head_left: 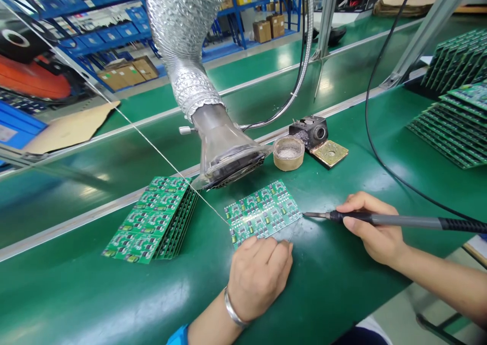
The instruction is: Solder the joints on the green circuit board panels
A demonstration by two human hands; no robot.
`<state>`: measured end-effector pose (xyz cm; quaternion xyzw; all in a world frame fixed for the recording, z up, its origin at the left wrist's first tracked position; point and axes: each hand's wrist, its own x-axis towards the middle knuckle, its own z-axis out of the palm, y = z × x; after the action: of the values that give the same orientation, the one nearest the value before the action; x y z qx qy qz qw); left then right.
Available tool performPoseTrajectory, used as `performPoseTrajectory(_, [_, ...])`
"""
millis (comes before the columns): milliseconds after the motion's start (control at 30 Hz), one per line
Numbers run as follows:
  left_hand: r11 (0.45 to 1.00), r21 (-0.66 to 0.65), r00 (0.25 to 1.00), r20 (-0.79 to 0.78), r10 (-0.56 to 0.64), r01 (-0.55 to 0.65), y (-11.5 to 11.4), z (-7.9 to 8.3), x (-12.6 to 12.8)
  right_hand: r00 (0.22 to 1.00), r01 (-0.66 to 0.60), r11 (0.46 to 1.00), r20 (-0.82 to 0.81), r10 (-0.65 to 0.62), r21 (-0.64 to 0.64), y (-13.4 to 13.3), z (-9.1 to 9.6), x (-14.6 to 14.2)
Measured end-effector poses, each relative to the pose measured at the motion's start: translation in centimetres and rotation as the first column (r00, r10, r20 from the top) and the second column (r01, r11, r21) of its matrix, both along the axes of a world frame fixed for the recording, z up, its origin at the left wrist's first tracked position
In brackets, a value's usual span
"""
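Observation:
A green circuit board [262, 208] with rows of small components lies on the bench in front of me. My left hand [261, 271], a metal bangle at its wrist, is closed at the board's near edge. Thin solder wire [163, 154] slants down from the upper left to this hand, and a short end pokes out by the fingertips. In my right hand [375, 228] is a soldering iron [407, 221], held like a pen. Its tip points left, close to the board's right corner; whether it touches I cannot tell.
A fume extractor hood [228, 147] hangs just behind the board. Stacked boards [148, 220] lean at left; more boards [449, 127] stand at right. Behind are a round tub [288, 154] and an iron stand [310, 132] with a sponge [330, 153]. A black cable [375, 147] curves across the right.

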<state>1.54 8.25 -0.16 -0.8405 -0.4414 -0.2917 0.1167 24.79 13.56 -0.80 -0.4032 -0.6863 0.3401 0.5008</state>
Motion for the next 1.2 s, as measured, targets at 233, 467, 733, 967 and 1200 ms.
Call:
performPoseTrajectory(233, [1.0, -0.028, 0.999, -0.042, 0.008, -0.009, 0.4, -0.4, 0.1, 0.998, 0.003, 0.999, 0.061, 0.0, -0.044, 0.1, 0.0, 0.0])
performPoseTrajectory(467, [0.999, -0.045, 0.998, -0.066, 0.005, -0.008, 0.7, -0.4, 0.2, 0.998, -0.003, 0.999, 0.066, 0.006, -0.047, 0.1, 0.0, 0.1])
performPoseTrajectory(733, [0.994, -0.105, 0.999, 0.028, 0.019, -0.016, 0.1, 0.4, -0.3, 0.993, -0.015, 0.997, -0.12, 0.006, -0.075, -0.1, -0.4, 0.3])
performPoseTrajectory(967, [0.971, -0.235, 0.984, 0.16, 0.072, -0.033, -1.1, 4.3, -2.4, 0.99, 0.033, 0.989, -0.127, -0.052, -0.146, 0.5, -0.8, 0.2])
performPoseTrajectory(1200, [0.968, -0.073, 0.97, 0.022, 0.243, -0.241, -1.9, 4.1, -5.7, 0.984, -0.01, 0.97, -0.174, -0.033, -0.242, 1.5, -0.1, -1.5])
